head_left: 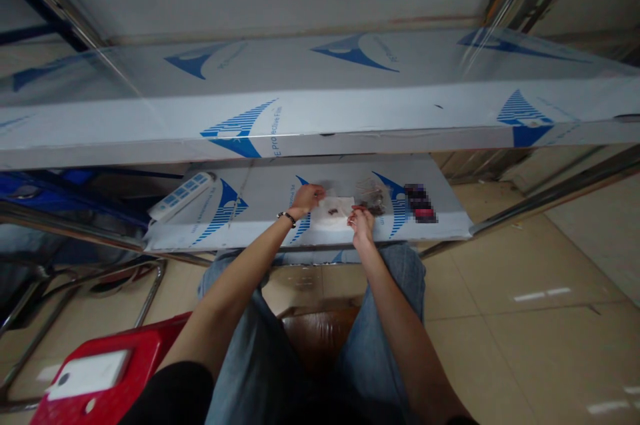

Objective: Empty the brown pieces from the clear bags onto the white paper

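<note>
On the lower shelf lies a small white sheet (325, 220), paper or cloth, with a small dark piece (333, 211) on it. My left hand (306, 200), a beaded bracelet at its wrist, is at the sheet's upper left corner, fingers pinched together; what is between them is too small to make out. My right hand (363, 224) is closed at the sheet's right edge, its fingertips pinched on something I cannot make out. Just beyond the right hand is a clear plastic bag (371, 195) with dark brown contents.
A white power strip (183, 196) lies at the lower shelf's left end. A pixelated dark and red item (421, 204) is at its right. The film-covered upper shelf (350, 108) overhangs the back. A white phone (90, 374) rests on a red stool (145, 352) at lower left.
</note>
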